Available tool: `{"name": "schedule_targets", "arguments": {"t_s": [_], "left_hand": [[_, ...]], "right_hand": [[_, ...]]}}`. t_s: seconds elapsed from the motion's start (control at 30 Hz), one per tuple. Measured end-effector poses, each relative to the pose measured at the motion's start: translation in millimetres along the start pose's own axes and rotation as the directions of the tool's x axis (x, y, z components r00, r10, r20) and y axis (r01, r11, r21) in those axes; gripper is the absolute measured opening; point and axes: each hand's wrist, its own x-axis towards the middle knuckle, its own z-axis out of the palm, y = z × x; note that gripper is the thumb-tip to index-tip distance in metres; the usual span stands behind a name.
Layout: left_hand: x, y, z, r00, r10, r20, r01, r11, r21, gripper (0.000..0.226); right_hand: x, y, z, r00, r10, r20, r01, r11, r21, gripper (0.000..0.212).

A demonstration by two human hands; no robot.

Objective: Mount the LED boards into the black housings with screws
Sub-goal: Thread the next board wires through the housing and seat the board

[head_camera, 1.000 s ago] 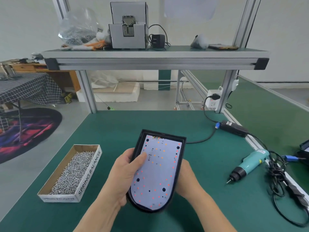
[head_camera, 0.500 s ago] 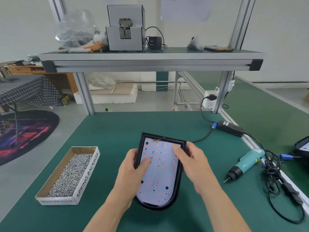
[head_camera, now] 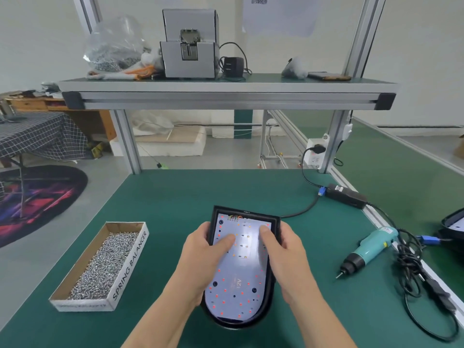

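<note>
White laminate dotted with small red and amber LEDs: the LED board (head_camera: 238, 272) lies face up inside the black housing (head_camera: 247, 212), low in the middle of the frame on the green bench mat (head_camera: 200, 192). We hold the pair from both sides. Our left hand (head_camera: 200, 262) wraps the housing's left edge, with the thumb laid flat on the board. Our right hand (head_camera: 288, 257) does likewise on the right edge, its thumb pressing near the upper right corner. The other fingers curl round the rim, mostly out of sight.

We judge the board thin, stiff and light, but fragile at the LEDs and at the wires along its top edge. So we would press only on bare patches and carry it by the housing rim, which looks smooth and may slip.

At lower left sits the cardboard box of screws (head_camera: 130, 267). Toward the right edge lies the teal electric screwdriver (head_camera: 369, 249), untouched.
</note>
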Motion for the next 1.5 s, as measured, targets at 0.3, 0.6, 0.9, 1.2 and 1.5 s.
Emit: {"name": "schedule_targets", "arguments": {"t_s": [0.3,0.6,0.9,1.2,1.5], "left_hand": [[-3,-4,-2,0.999,0.015,0.036,-0.012,0.997,-0.082,0.011],[21,7,-27,0.983,0.001,0.183,0.036,0.980,-0.196,0.039],[34,23,-39,0.833,0.174,0.525,-0.037,0.964,-0.262,0.026],[45,11,-59,0.848,0.195,0.494,-0.004,0.932,-0.361,0.026],[51,9,-59,0.820,0.276,0.502,0.005,0.873,-0.488,0.021]], "right_hand": [[0,10,5,0.985,-0.167,-0.033,0.164,0.984,-0.063,0.009],[0,1,-1,0.964,-0.182,0.194,0.164,0.981,0.106,0.030],[41,1,-16,0.786,-0.037,0.618,0.187,0.966,-0.181,0.047],[32,-13,-20,0.657,-0.156,0.738,0.202,0.979,0.027,0.077],[13,-24,-13,0.639,-0.146,0.755,0.165,0.985,0.051,0.048]]}}
